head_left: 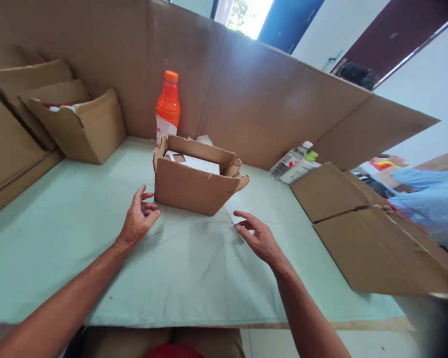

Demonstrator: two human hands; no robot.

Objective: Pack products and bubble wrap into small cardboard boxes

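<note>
An open cardboard box (pixel 190 186) stands in the middle of the table, with a white item (pixel 197 163) showing inside it. My left hand (pixel 140 216) is just off the box's lower left corner, fingers apart and loosely bent, holding nothing. To the right of the box, my right hand (pixel 257 236) hovers with a gap between thumb and forefinger. A clear plastic sheet or bag (pixel 233 206) lies beyond its fingertips; whether they touch it I cannot tell.
Behind the box stands an orange bottle (pixel 168 107). Another cardboard box (pixel 93 127) with items inside is at the back left. Clear and white bottles (pixel 296 161) lean at the right, near cardboard boxes (pixel 373 243). A tall cardboard wall (pixel 254 99) borders the green-covered table (pixel 194 283). A person in blue (pixel 429 199) is at the far right.
</note>
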